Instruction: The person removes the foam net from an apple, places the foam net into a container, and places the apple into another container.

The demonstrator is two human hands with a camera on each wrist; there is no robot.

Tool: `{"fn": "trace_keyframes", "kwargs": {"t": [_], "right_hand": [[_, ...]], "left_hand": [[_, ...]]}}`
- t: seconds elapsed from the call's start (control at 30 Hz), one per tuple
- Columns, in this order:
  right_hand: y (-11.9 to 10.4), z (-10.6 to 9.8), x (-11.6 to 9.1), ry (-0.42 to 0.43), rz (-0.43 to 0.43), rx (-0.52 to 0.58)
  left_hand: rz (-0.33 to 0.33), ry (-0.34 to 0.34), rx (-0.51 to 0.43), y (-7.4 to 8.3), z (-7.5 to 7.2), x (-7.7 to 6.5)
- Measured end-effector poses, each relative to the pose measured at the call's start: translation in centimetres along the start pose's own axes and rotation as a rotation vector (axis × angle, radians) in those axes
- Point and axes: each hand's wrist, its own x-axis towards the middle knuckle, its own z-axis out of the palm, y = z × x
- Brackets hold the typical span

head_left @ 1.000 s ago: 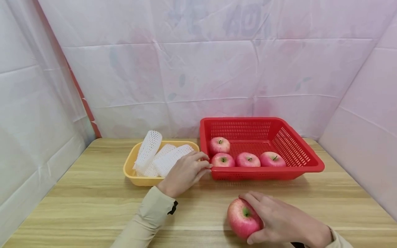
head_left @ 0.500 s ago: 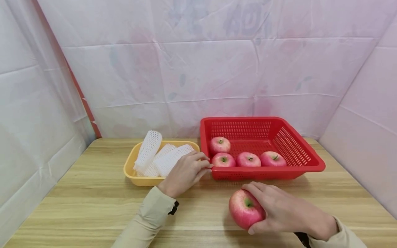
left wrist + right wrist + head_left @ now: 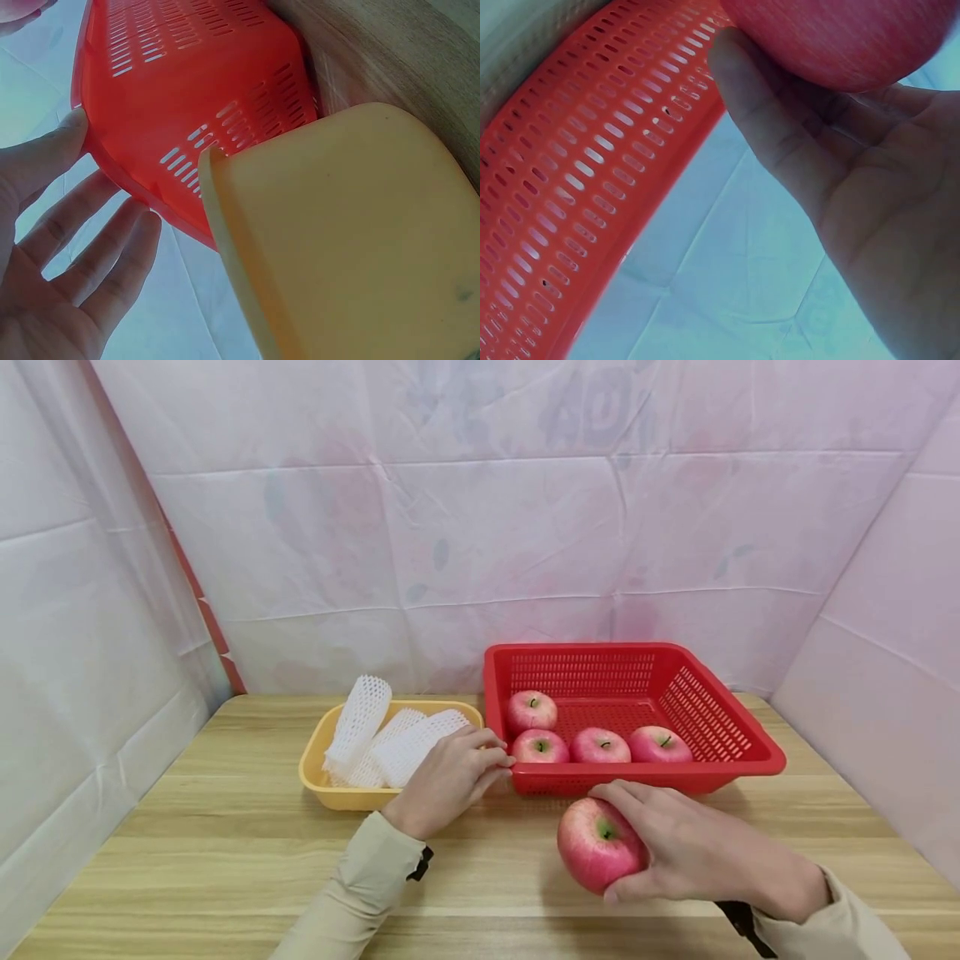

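My right hand [image 3: 678, 839] grips a red-pink apple [image 3: 596, 847], thumb low on its near side and fingers over the far side. The apple is over the wooden table, just in front of the red basket [image 3: 645, 770]. From the right wrist camera, the apple [image 3: 840, 37] lies against the thumb and fingers, next to the basket's slotted wall [image 3: 592, 172]. My left hand [image 3: 453, 777] touches the basket's front left corner; thumb and fingertips meet its rim [image 3: 176, 217]. Inside the basket sit several apples, one of them [image 3: 600, 747] along the front wall.
A yellow tray [image 3: 341, 797] stands left of the basket, partly behind my left hand, holding white foam net sleeves [image 3: 363, 722]. One sleeve leans up past the tray's rim. Pale cloth walls [image 3: 450, 527] close off the back and sides of the wooden table [image 3: 225, 860].
My right hand has carried the apple away from me and slightly to the right, closer to the basket. The left hand, basket and tray stay put.
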Motion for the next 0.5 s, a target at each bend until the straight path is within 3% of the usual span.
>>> {"fn": "trace_keyframes", "kwargs": {"t": [0.5], "right_hand": [[0.7,-1.5,0.6,-0.04,0.086,0.063]], "left_hand": [[-0.005,-0.008,0.019,0.1,-0.1,0.0]]}}
